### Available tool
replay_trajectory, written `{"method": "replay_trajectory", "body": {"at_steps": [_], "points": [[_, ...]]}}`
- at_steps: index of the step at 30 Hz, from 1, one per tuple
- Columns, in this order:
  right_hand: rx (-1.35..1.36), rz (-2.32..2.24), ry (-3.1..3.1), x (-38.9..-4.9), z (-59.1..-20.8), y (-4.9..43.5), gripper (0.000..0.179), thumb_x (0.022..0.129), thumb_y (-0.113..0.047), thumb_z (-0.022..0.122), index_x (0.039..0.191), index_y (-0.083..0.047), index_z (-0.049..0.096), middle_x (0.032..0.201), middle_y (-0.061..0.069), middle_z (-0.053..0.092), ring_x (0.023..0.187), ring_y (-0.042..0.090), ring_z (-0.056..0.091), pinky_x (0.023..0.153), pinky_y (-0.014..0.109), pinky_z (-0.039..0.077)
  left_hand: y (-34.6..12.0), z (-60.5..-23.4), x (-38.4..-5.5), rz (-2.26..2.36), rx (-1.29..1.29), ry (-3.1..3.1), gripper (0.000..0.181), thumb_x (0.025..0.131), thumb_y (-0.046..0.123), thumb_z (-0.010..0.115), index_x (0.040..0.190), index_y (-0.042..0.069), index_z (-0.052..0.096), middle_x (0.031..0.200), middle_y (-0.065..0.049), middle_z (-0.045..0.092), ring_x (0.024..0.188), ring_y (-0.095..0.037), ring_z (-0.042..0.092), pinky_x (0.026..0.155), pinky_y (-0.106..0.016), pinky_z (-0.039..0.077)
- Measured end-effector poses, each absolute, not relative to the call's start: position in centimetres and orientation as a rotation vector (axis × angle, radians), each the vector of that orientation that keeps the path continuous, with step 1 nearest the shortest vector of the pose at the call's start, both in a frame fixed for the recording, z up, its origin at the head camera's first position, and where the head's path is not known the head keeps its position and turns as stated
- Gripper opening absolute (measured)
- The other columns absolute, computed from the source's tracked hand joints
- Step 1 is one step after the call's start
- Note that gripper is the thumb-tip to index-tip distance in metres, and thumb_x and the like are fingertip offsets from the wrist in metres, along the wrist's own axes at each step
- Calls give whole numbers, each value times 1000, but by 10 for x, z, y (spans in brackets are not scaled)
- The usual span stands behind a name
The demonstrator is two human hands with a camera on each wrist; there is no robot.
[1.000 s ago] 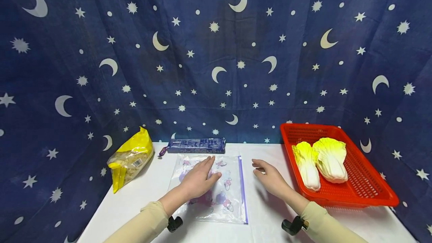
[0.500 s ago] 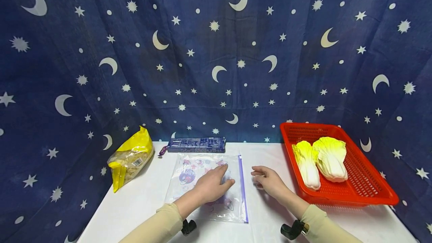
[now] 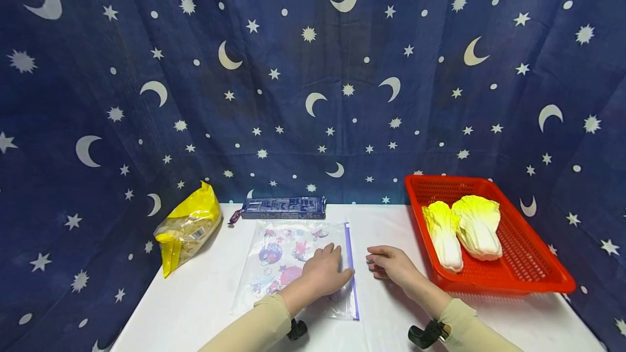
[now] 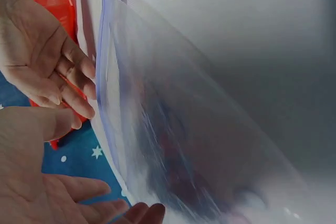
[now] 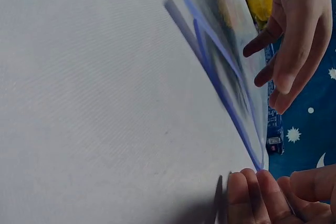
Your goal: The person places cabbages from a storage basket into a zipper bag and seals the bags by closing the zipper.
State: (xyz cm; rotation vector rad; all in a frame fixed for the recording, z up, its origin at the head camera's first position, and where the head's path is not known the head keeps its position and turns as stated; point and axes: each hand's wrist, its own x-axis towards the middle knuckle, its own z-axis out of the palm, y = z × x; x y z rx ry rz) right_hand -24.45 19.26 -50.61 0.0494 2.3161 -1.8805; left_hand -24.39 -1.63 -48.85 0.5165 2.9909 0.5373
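Note:
A clear zip bag [image 3: 269,238] printed with pink and purple pictures lies flat on the white table. Its purple zip edge [image 3: 349,243] faces right, and in the right wrist view the two purple strips [image 5: 223,95] stand apart along the middle. Over the right part of the bag is my left hand [image 3: 320,273], fingers extended, thumb toward the zip edge. My right hand [image 3: 395,266] hovers just right of that edge, fingers slightly bent and holding nothing. In the left wrist view, the left fingers [image 4: 94,192] are near the bag's edge, with no pinch on it.
A red basket [image 3: 533,227] at the right holds two Chinese cabbages [image 3: 478,230]. A yellow bag of dry food [image 3: 193,227] stands at the left. Behind the zip bag lie a dark blue box [image 3: 283,208] and a small wrapped candy [image 3: 236,217]. A starry curtain [image 3: 313,69] encloses the table.
My left hand has slid right and toward me across the bag, uncovering its left-hand prints. My right hand has dropped slightly nearer to me, still beside the zip edge.

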Motion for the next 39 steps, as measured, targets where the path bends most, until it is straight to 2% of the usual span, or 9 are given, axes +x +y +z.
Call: {"method": "replay_trajectory", "body": {"at_steps": [6, 10, 19, 24, 25, 29, 33, 37, 39], "points": [[122, -1820, 2374, -244, -508, 195, 33, 101, -3, 54, 131, 9, 62, 112, 19, 71, 84, 23, 68, 69, 35, 62, -1, -499, -247, 404, 433, 3049, 90, 86, 66, 67, 145, -1, 53, 137, -16, 56, 121, -33, 53, 90, -47, 55], [146, -1827, 2367, -244, -510, 195, 32, 101, -3, 56, 129, 7, 63, 112, 17, 72, 85, 23, 67, 71, 35, 63, 5, -501, -246, 336, 401, 3065, 94, 84, 67, 70, 146, -1, 51, 130, -14, 58, 115, -30, 53, 86, -45, 53], [115, -1830, 2365, -244, -509, 189, 32, 100, -3, 56, 129, 8, 63, 111, 17, 72, 86, 23, 68, 72, 37, 63, -2, -495, -250, 419, 385, 3001, 84, 87, 48, 68, 152, 1, 45, 137, -18, 58, 124, -35, 53, 93, -52, 53], [100, -1852, 2357, -246, -508, 183, 33, 100, -2, 56, 131, 10, 61, 111, 19, 71, 87, 24, 68, 72, 39, 64, -14, -491, -252, 687, 418, 2917, 80, 87, 34, 67, 152, -6, 42, 137, -25, 58, 126, -43, 53, 100, -54, 51], [97, -1858, 2357, -247, -508, 181, 33, 100, -1, 56, 131, 11, 60, 111, 19, 70, 87, 24, 69, 72, 39, 64, -17, -490, -253, 744, 430, 2898, 80, 86, 31, 68, 151, -8, 41, 132, -25, 61, 123, -42, 56, 100, -54, 51], [84, -1878, 2356, -251, -508, 174, 35, 100, 0, 56, 133, 13, 58, 111, 21, 69, 86, 24, 69, 72, 41, 64, -27, -488, -253, 953, 465, 2790, 78, 86, 21, 66, 150, -13, 37, 134, -28, 60, 124, -41, 57, 108, -52, 47], [65, -1903, 2341, -255, -509, 164, 40, 98, 2, 58, 136, 14, 53, 113, 23, 67, 86, 27, 69, 74, 42, 64, -33, -489, -254, 1097, 473, 2702, 76, 86, 14, 66, 149, -16, 35, 120, -24, 65, 112, -34, 61, 107, -52, 47], [43, -1914, 2320, -258, -510, 154, 47, 96, 3, 60, 140, 15, 48, 113, 25, 65, 86, 28, 69, 74, 43, 64, -37, -491, -256, 1184, 470, 2659, 76, 86, 10, 67, 149, -17, 35, 102, -17, 66, 98, -28, 60, 100, -49, 50], [32, -1909, 2314, -260, -510, 151, 51, 94, 4, 61, 141, 15, 46, 112, 25, 64, 85, 27, 69, 72, 42, 64, -38, -492, -256, 1213, 467, 2638, 76, 85, 9, 67, 149, -17, 35, 99, -17, 67, 94, -27, 61, 97, -47, 51]]}}
